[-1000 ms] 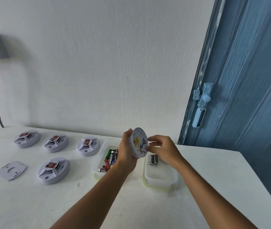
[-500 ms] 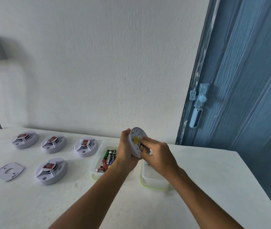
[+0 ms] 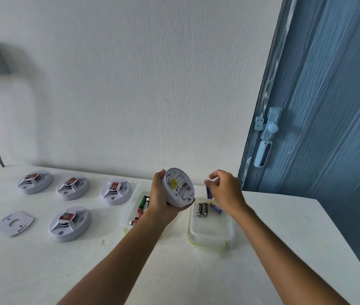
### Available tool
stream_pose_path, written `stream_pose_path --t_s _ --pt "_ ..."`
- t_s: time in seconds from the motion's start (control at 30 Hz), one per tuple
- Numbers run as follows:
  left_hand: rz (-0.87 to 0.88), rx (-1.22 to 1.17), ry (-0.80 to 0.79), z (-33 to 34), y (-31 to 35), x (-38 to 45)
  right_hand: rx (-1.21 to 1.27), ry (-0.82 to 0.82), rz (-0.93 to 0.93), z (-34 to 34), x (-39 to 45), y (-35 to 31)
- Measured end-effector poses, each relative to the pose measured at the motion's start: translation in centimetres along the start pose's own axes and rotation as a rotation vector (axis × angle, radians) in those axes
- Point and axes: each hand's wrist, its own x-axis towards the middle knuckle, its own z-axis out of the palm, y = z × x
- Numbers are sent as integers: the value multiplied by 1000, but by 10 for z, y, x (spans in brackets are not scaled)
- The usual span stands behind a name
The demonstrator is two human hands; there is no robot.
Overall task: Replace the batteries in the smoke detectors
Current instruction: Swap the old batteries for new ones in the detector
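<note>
My left hand (image 3: 160, 200) grips a round white smoke detector (image 3: 178, 187) above the table, its back with a yellow label and open battery bay turned towards me. To the right of it my right hand (image 3: 224, 190) pinches a blue battery (image 3: 209, 192) over a clear tray (image 3: 211, 235) that holds three more batteries (image 3: 205, 209). A second clear tray (image 3: 128, 216), behind my left wrist, holds several green, red and black batteries (image 3: 142, 205). Several other white detectors lie on the table to the left, the nearest one (image 3: 70, 223) with a red sticker on top.
A white mounting plate (image 3: 14, 223) lies flat at the left of the white table (image 3: 196, 278). A blue door (image 3: 328, 128) with a pale latch (image 3: 267, 137) stands at the right. A grey box and cable hang on the wall at the far left.
My right hand has pulled away from the detector's back to the right, now with a blue battery pinched in it. The detector has tilted so its open bay shows.
</note>
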Motion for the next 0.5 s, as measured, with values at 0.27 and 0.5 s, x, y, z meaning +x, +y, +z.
stream_pose_path --t_s 0.27,0.5 --pt "-26 -45 54 -13 4 -1 -651 -319 168 22 10 4" --pt "-20 -36 61 -16 6 -2 -627 -340 155 34 16 13"
